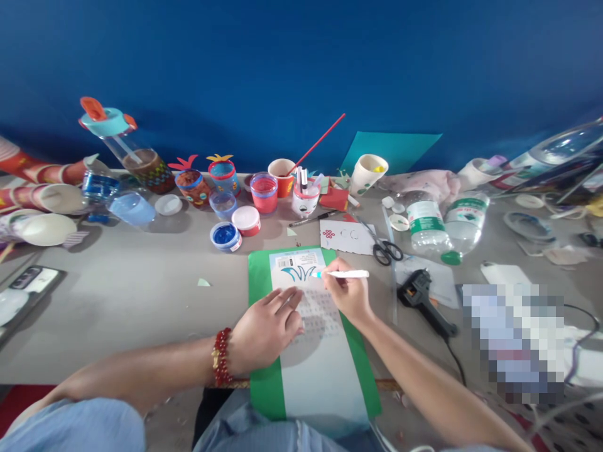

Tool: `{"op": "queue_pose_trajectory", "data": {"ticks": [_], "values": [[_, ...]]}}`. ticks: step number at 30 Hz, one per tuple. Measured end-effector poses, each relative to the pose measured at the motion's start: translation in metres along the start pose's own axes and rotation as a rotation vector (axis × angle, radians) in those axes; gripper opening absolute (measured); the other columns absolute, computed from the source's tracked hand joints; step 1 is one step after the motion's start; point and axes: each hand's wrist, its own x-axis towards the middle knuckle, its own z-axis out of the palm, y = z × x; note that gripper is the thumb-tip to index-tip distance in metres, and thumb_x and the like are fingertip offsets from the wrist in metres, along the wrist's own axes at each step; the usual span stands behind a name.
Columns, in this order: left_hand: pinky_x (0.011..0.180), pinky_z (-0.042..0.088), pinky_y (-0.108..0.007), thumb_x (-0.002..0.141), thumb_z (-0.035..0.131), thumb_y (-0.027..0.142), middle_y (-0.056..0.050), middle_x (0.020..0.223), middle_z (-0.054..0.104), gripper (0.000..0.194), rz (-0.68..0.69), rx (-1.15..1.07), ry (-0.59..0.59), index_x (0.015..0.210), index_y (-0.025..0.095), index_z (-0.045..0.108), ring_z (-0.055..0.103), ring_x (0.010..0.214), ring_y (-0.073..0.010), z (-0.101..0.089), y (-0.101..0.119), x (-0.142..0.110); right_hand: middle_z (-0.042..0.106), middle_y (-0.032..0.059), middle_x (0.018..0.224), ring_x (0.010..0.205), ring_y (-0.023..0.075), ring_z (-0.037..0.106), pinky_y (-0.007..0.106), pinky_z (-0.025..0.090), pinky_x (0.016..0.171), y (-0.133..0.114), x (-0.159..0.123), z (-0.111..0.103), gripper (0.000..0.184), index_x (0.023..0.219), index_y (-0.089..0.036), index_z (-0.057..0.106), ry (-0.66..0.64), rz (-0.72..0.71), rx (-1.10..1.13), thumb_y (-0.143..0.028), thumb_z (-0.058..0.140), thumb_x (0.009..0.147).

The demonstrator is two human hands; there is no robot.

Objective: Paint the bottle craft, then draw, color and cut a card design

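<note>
Green sheet [266, 398] and white printed sheet [320, 380] atop it overhang grey tabletop's [141, 282] near edge; room for moving at left. My right hand [347, 296] pinches white marker [355, 274], tip at blue spiky drawing [288, 271]; my left hand [264, 329] lies palm-down, fingers loosely spread, on white printed sheet.

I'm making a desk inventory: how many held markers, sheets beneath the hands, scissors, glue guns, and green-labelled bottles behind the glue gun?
White slim marker, right hand: 1
Bright green sheet and white printed sheet: 2
Black-handled scissors: 1
Black pistol-shaped glue gun: 1
Clear plastic green-labelled bottles: 2
Total: 7
</note>
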Motion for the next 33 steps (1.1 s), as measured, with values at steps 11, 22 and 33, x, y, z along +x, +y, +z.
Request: {"op": "queue_pose_trajectory", "data": {"ticks": [11, 22, 33], "values": [[0.103, 0.045, -0.045, 0.098, 0.049, 0.028, -0.018, 0.134, 0.06, 0.023, 0.008, 0.005, 0.013, 0.098, 0.011, 0.064, 0.055, 0.127, -0.0307, -0.0005, -0.0007, 0.0013, 0.057, -0.0028, 0.058, 0.048, 0.0095, 0.046, 0.021, 0.034, 0.046, 0.0012, -0.0005, -0.0001, 0.02, 0.067, -0.02, 0.054, -0.023, 0.01, 0.04, -0.025, 0.057, 0.086], [0.104, 0.044, -0.045, 0.098, 0.051, 0.029, -0.019, 0.135, 0.059, 0.022, 0.008, -0.002, 0.005, 0.099, 0.012, 0.064, 0.054, 0.128, -0.0307, -0.0006, -0.0015, 0.0005, 0.055, -0.0035, 0.058, 0.048, 0.0089, 0.045, 0.021, 0.034, 0.046, 0.0024, -0.0011, 0.0, 0.019, 0.067, -0.02, 0.054, -0.012, 0.014, 0.029, -0.023, 0.057, 0.086], [0.102, 0.045, -0.045, 0.098, 0.05, 0.031, -0.019, 0.134, 0.06, 0.024, 0.007, 0.007, 0.008, 0.097, 0.012, 0.064, 0.055, 0.126, -0.0313, -0.0008, -0.0013, 0.0006, 0.056, -0.0033, 0.059, 0.047, 0.0081, 0.043, 0.02, 0.033, 0.045, 0.0, -0.0007, 0.0, 0.019, 0.066, -0.019, 0.054, -0.045, 0.011, 0.07, -0.02, 0.057, 0.085]]}}
